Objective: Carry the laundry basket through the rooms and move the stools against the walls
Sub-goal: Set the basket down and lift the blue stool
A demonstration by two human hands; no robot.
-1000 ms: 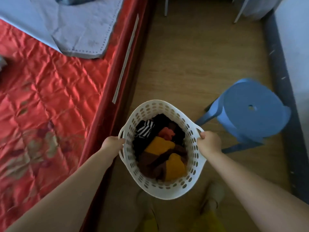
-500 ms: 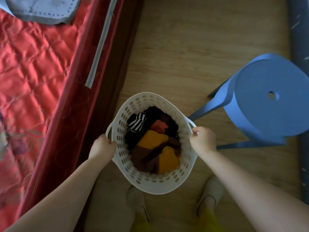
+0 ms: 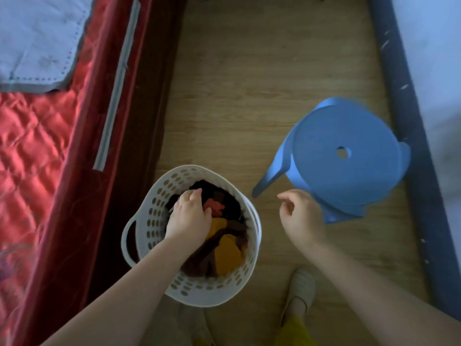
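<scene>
Head view: since the earlier frame both handles have been released. The laundry basket (image 3: 190, 236) is set on the floor (image 3: 249, 83) beside the bed (image 3: 37, 146). The left hand (image 3: 189, 216) is curled on the clothes (image 3: 224, 248); the right hand (image 3: 300, 217) is loosely apart, empty, near the blue stool (image 3: 346, 156). The stool is judged light, rigid plastic, best gripped at the seat rim.

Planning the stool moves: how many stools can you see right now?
1. The blue stool stands on the wood floor close to the right-hand wall, just ahead of the right hand. Others may be out of frame.
</scene>
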